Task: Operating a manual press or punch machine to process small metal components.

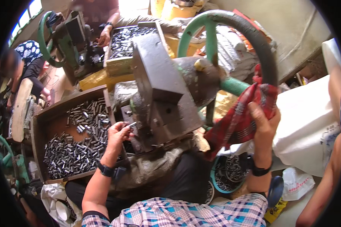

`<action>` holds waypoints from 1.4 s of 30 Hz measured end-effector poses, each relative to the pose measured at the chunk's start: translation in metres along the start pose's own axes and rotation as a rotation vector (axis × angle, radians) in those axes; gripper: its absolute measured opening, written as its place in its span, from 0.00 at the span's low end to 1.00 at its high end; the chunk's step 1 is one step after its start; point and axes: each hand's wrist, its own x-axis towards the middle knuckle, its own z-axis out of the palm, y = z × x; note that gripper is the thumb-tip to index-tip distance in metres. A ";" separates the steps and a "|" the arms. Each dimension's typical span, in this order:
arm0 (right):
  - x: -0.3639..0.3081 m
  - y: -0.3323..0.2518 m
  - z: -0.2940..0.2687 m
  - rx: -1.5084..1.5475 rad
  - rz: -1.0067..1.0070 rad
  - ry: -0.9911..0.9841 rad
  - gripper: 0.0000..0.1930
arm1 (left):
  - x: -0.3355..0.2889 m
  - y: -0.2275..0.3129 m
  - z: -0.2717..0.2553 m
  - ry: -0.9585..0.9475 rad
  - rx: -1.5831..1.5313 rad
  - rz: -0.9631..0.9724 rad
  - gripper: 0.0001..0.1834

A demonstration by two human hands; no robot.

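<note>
Head view, left fingers (125, 131): pinched together on one short metal cylinder (132, 124), which juts from their tips.
Right fingers (257, 113): curled firmly around red plaid cloth (236, 120) at the green handwheel's (211, 39) rim.
Dark press block (161, 75): just right of the left fingers.
Wooden tray (56, 120): left of them, holding loose cylinders (70, 159).
Blue basin (214, 171): below the right fingers.

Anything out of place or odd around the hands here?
One mild oddity: a red checked cloth is bunched at the handwheel under the right hand, its loose end dangling, perhaps unusual on a machine. Nothing else stands out.
</note>
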 end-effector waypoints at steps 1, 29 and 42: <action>0.003 0.000 0.001 -0.019 0.039 0.021 0.21 | 0.001 0.000 -0.001 -0.025 -0.026 -0.023 0.09; 0.011 -0.001 -0.014 -0.198 0.093 -0.102 0.14 | -0.005 -0.003 0.001 -0.096 -0.100 -0.013 0.11; 0.024 -0.021 -0.004 -0.133 0.092 -0.127 0.12 | 0.008 -0.006 0.010 -0.112 -0.019 0.008 0.11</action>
